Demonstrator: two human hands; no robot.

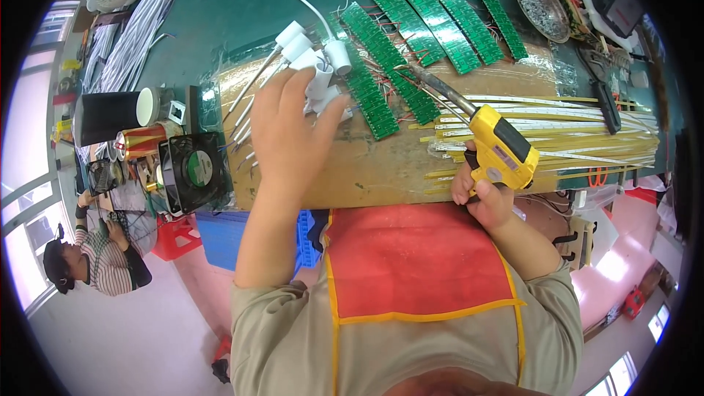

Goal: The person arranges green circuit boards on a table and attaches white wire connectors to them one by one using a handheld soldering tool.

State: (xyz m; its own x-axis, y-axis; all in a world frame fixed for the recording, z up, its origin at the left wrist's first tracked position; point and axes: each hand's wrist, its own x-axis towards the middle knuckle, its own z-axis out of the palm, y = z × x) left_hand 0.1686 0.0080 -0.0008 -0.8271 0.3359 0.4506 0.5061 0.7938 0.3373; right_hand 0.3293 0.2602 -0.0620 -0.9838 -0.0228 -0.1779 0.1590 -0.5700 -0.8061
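Note:
My right hand (480, 194) is wrapped round the grip of a yellow soldering gun (506, 148), whose long metal tip points up and left over the green circuit board strips. My left hand (293, 121) is stretched out with fingers and thumb apart, over a cluster of white plastic sockets (298, 47) with cables. Whether its fingertips touch the sockets I cannot tell. One white socket (336, 56) with an upward-bending cable lies right beside the hand, next to a green circuit board strip (372, 95). A second green board strip (392, 66) with red wires lies under the gun's tip.
More green board strips (433, 18) lie farther back. Yellow-and-white strips (543, 132) are spread at right, with a black-handled tool (607, 106) beyond. A metal bowl (543, 9) stands far right. At left are a black fan (194, 178) and white cables (139, 37). Another person (95, 257) sits farther left.

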